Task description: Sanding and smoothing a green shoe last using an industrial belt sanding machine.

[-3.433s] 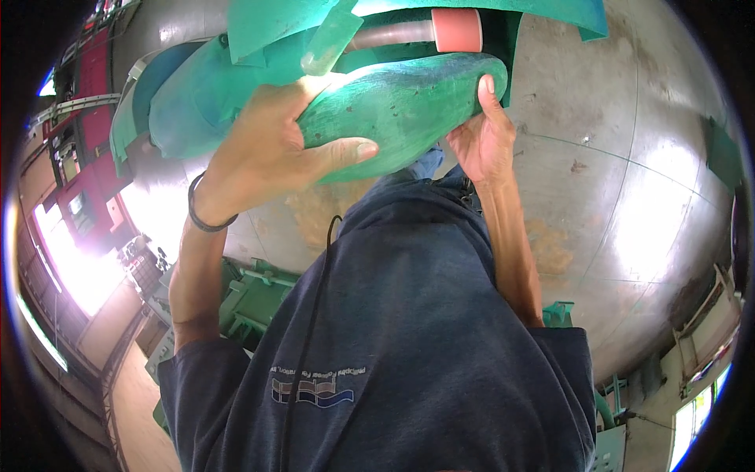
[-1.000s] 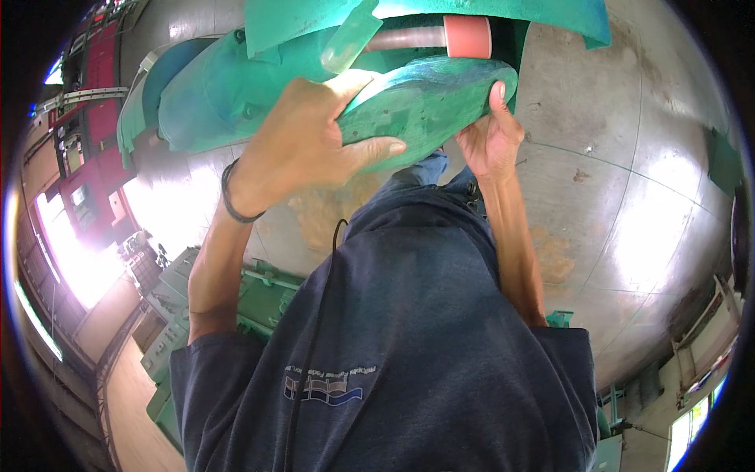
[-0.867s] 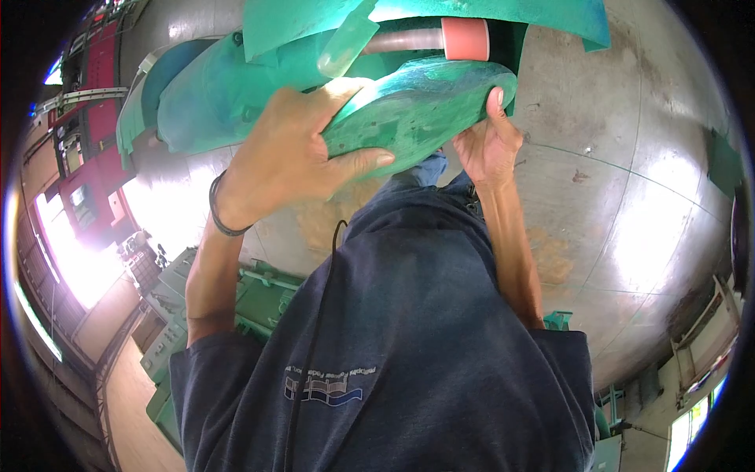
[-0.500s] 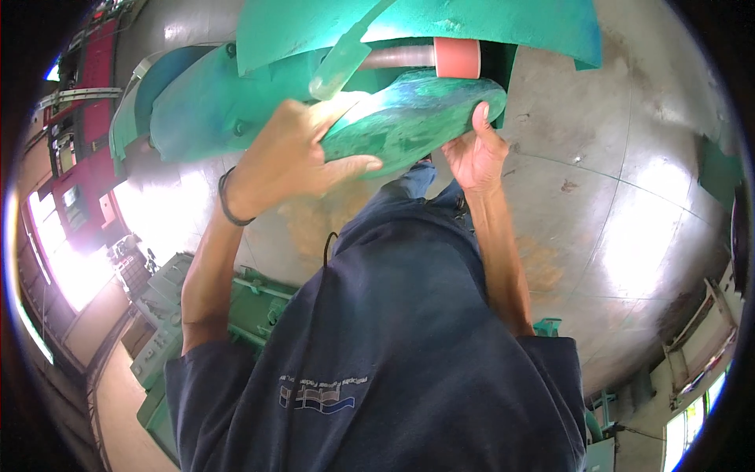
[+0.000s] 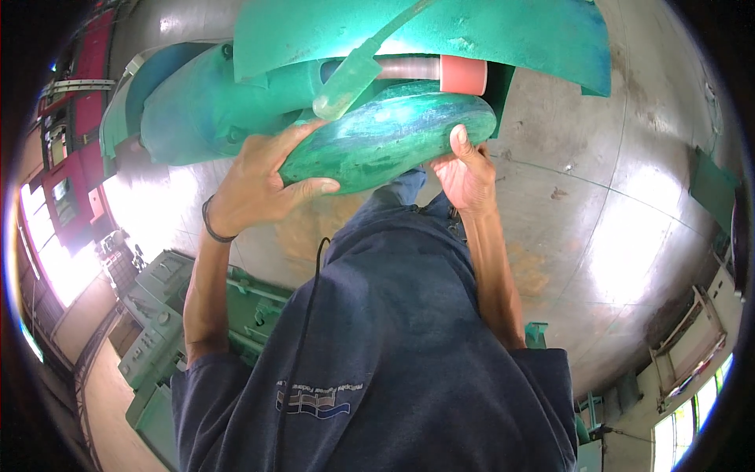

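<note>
Both my hands hold a long, rounded green shoe last [image 5: 385, 141] with dark streaks along its surface. My left hand [image 5: 255, 182] grips its left end, thumb on the near side and fingers partly hidden behind it. At the right end, my right hand [image 5: 465, 177] pinches it, thumb on top and fingers underneath. The last's far edge lies right against the pinkish-orange sanding drum [image 5: 464, 75]; whether they touch, I cannot tell. A paler shaft [image 5: 409, 68] runs left from the drum. Over the last's left part hangs a translucent green lamp [image 5: 350, 82] on a flexible neck.
A curved green machine hood [image 5: 503, 31] overhangs the drum, with a rounded green housing [image 5: 189, 106] to its left. Grey tiled floor [image 5: 574, 228] spreads to the right. Another green machine [image 5: 161, 315] stands at lower left, beside my left arm.
The shoe last has shifted left and nearer to me, with both hands still on it. Its upper surface has rolled, showing more of the side. My head view has moved slightly.
</note>
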### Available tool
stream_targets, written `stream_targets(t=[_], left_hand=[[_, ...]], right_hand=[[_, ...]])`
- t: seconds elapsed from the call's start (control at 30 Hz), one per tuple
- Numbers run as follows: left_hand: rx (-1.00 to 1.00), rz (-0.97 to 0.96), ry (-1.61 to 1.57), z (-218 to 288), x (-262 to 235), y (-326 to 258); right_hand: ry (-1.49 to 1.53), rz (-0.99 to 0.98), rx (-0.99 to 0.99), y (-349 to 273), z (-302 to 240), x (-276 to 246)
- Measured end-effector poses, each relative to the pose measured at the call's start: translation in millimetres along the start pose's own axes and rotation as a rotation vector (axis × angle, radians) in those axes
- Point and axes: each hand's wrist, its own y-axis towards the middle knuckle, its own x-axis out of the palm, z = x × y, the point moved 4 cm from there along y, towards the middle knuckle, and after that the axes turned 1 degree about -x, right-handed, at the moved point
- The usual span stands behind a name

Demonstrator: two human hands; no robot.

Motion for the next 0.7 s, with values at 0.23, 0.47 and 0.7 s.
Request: stream_targets(t=[0.23, 0.47, 0.7], left_hand=[[-0.035, 0.003, 0.057, -10.7, 8.2, -2.0], [0.008, 0.056, 0.139, -7.1, 10.8, -13.4], [-0.023, 0.104, 0.085, -17.6, 25.8, -12.9]], right_hand=[[-0.015, 0.054, 0.057, 0.6, 2.2, -6.8], [-0.085, 0.019, 0.032, -5.3, -4.7, 1.3], [-0.087, 0.073, 0.069, -0.8, -4.1, -2.9]])
